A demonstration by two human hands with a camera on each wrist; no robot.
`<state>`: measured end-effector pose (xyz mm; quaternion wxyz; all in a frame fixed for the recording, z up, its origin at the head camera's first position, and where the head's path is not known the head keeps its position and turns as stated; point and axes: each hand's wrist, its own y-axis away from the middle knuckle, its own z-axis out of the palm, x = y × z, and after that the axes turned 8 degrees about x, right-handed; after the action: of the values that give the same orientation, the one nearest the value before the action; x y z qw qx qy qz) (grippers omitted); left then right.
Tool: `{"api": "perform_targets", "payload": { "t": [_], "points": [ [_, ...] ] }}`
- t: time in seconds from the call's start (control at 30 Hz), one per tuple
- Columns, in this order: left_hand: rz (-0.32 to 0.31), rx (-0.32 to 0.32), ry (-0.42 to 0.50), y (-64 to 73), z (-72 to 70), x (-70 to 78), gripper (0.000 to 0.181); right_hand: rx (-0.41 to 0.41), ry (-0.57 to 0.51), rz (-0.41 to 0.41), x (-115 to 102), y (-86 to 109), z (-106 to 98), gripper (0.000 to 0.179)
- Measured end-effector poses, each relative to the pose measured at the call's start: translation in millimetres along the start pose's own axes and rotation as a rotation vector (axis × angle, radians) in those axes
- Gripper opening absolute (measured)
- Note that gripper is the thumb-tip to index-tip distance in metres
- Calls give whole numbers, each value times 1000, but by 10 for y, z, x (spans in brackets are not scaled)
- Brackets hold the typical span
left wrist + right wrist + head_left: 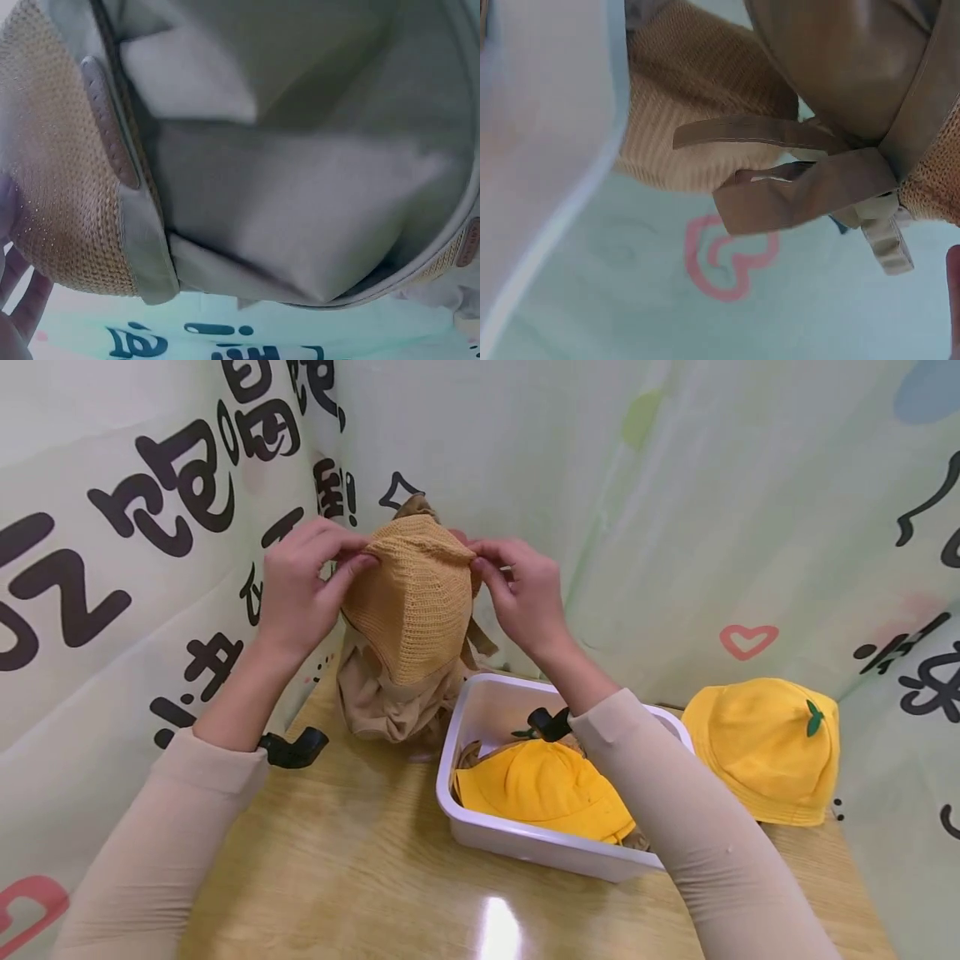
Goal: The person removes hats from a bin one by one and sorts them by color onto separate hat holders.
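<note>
A tan woven hat (427,602) is held up between both hands, above the back left of the table. My left hand (296,581) pinches its left edge between thumb and fingers. On the opposite edge, my right hand (525,589) pinches it the same way. Close below and behind it is crumpled beige fabric (390,706), partly hidden by the hat. Brown strap ends (480,639) stick out on the right; the right wrist view shows these straps (802,199) large. Woven material (64,172) with a small brown tag fills the left of the left wrist view, beside a grey-beige cloth surface (285,202).
A white plastic basket (536,853) stands under the right forearm, with a yellow hat (536,785) and brown items inside. To its right sits another yellow hat (757,752) with a green sprout. Printed cloth curtains (480,435) enclose the wooden table (352,843) behind and left.
</note>
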<state>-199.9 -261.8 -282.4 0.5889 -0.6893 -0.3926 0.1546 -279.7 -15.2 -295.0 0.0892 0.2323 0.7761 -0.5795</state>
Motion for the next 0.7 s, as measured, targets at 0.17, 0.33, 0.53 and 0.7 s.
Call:
{"api": "perform_targets", "payload": {
  "t": [0.17,0.33,0.53,0.7],
  "points": [
    [4,29,-24,21,5,-98,19,-2,177,-178,-5,-43,-20,15],
    [-9,-18,-42,75,24,-172,20,-50,212,-175,34,-15,-14,15],
    [-85,-27,-40,153,86,-233,17,-85,212,-143,73,36,22,13],
    [-104,-42,-52,185,95,-243,16,-104,219,-117,97,75,51,12]
  ]
}}
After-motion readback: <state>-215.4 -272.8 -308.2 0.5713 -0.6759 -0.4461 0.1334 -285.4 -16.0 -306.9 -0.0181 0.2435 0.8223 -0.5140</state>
